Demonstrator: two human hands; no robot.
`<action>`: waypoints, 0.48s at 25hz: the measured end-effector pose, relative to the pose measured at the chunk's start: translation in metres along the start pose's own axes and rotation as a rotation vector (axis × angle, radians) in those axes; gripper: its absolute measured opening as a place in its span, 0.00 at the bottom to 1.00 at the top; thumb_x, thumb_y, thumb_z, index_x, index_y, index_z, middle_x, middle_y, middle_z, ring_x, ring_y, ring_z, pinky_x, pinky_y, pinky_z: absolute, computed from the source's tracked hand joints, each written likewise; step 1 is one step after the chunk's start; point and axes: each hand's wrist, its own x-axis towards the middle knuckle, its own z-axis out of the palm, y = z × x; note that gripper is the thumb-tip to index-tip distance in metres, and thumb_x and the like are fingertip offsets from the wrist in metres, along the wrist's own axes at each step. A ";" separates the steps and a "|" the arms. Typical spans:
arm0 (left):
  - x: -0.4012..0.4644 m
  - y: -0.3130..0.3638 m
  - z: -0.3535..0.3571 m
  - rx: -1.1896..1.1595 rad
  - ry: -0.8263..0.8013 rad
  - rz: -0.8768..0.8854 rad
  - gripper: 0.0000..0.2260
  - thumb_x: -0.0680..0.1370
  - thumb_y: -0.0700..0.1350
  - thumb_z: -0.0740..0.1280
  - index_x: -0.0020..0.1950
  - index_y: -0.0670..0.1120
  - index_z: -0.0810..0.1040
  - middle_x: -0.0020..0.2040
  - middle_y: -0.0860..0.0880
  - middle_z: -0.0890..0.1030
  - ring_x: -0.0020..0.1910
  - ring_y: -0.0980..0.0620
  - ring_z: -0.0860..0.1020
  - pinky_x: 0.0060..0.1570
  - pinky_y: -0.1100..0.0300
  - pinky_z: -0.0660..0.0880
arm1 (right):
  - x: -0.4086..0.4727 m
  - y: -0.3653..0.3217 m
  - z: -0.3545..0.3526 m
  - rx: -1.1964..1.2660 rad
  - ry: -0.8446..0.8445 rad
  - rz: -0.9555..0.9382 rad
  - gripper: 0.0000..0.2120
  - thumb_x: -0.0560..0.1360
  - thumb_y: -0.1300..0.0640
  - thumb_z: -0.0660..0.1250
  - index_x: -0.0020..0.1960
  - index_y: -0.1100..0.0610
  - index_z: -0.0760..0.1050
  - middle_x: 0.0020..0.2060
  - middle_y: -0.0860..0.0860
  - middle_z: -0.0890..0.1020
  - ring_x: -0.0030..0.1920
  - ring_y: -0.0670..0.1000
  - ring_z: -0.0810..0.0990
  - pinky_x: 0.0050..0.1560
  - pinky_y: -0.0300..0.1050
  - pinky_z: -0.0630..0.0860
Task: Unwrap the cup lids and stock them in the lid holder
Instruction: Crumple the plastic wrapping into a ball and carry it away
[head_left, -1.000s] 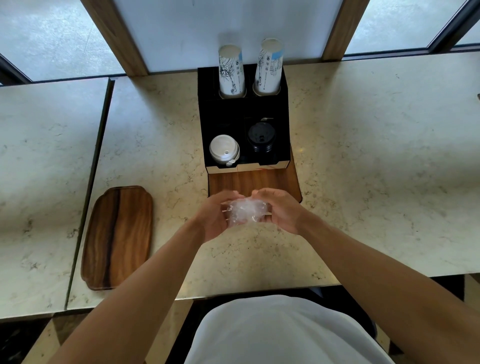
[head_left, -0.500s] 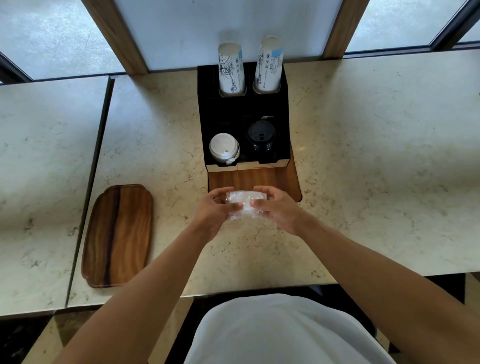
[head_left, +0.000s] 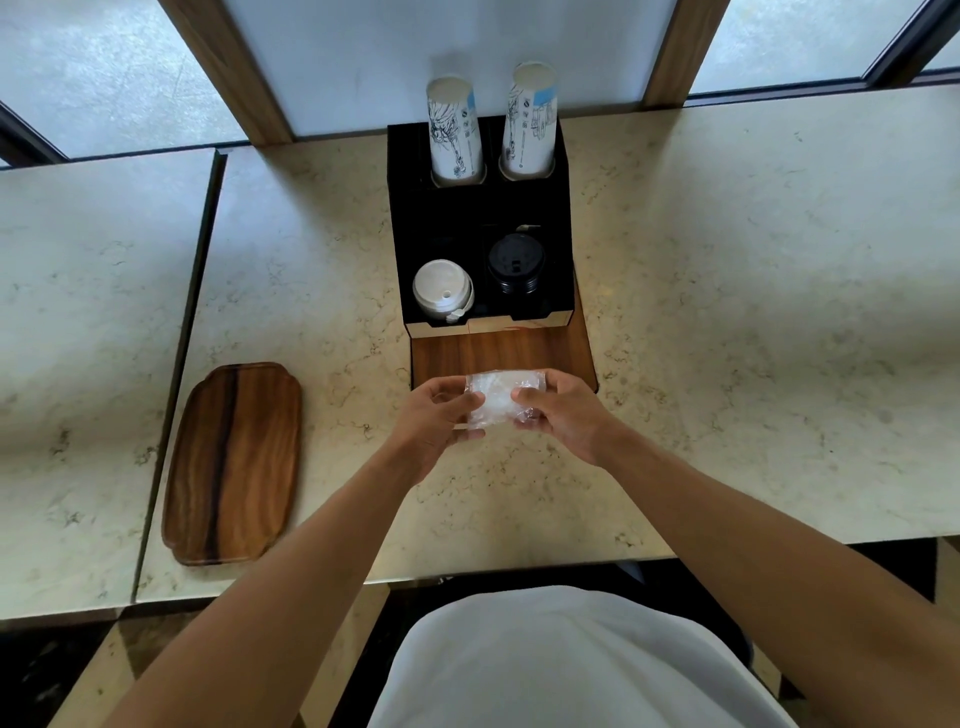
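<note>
**Clear plastic, now flattened out between both hands**

Clear plastic wrap (head_left: 501, 397) is what the person has now, held at both ends just above the counter (head_left: 727, 364), right in front of the lid holder's wooden base. A second ago it was a scrunched ball cupped between the palms; now it's pulled into a flatter, neater bundle. The left hand (head_left: 436, 415) pinches one end and the right hand (head_left: 558, 415) pinches the other, thumbs on top. Can't tell if any lids are still inside; it looks like just wrap, so probably the unwrapping is done and this is leftover.

Going further out, the lid holder (head_left: 480, 218) already has a white lid stack (head_left: 441, 291) in its left slot and a black lid stack (head_left: 515, 265) in the right, with two cup stacks (head_left: 493, 130) behind.

Room-wise: the counter's near edge is close below the forearms, a wooden tray (head_left: 234, 462) sits well off to the left, and the right side of the counter is wide open.
</note>
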 end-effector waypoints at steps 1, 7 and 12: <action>-0.001 -0.001 0.002 0.018 0.014 0.005 0.15 0.76 0.38 0.74 0.63 0.39 0.79 0.60 0.36 0.81 0.57 0.36 0.83 0.52 0.44 0.83 | -0.001 0.001 -0.003 0.004 -0.001 -0.003 0.14 0.78 0.60 0.73 0.62 0.61 0.78 0.58 0.60 0.85 0.55 0.57 0.86 0.55 0.50 0.84; -0.008 -0.007 0.018 0.043 0.057 0.043 0.14 0.76 0.34 0.74 0.61 0.37 0.79 0.55 0.39 0.83 0.51 0.40 0.85 0.47 0.49 0.84 | -0.012 0.012 -0.019 0.093 0.013 -0.038 0.20 0.75 0.56 0.77 0.64 0.59 0.76 0.56 0.57 0.86 0.53 0.55 0.87 0.59 0.54 0.83; -0.010 -0.012 0.034 0.082 0.067 0.028 0.13 0.75 0.34 0.74 0.59 0.38 0.80 0.54 0.41 0.85 0.50 0.41 0.86 0.49 0.47 0.84 | -0.027 0.023 -0.037 0.255 0.038 -0.058 0.24 0.75 0.59 0.77 0.67 0.63 0.74 0.60 0.61 0.83 0.56 0.60 0.86 0.61 0.56 0.82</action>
